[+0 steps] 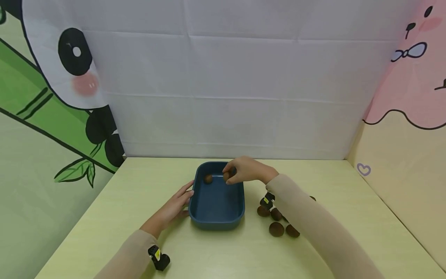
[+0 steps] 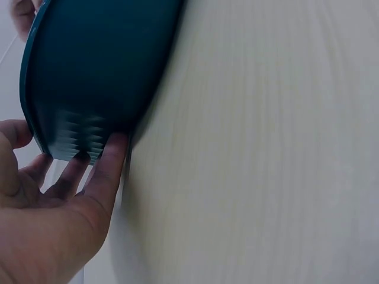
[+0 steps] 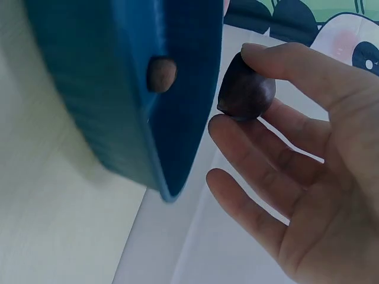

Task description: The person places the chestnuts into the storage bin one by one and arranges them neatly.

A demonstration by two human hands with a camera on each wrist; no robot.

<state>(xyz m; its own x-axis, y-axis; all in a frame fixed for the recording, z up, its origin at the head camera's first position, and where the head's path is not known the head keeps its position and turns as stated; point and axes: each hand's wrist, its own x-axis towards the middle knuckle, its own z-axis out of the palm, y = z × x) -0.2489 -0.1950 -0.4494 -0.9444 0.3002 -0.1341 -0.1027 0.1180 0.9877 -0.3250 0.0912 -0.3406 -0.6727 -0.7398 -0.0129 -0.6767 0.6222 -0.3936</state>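
Observation:
My right hand [image 1: 249,170] pinches a chestnut [image 3: 247,89] between thumb and fingertips, above the far right part of a blue tray [image 1: 216,203]. In the right wrist view the nut is dark, glossy brown and comes to a small point. Another chestnut [image 1: 208,178] lies inside the tray near its far left corner. Along the tray's left side, my left hand [image 1: 173,207] rests with its fingers extended, the fingertips against the outer wall. The left wrist view shows these fingers [image 2: 109,163] spread on the ribbed end of that wall.
Several more chestnuts [image 1: 276,229] lie on the pale wooden table [image 1: 216,255] right of the tray, some partly hidden by the right sleeve [image 1: 313,217]. A white cloth [image 1: 237,97] hangs behind the table, with cartoon-printed panels at both sides.

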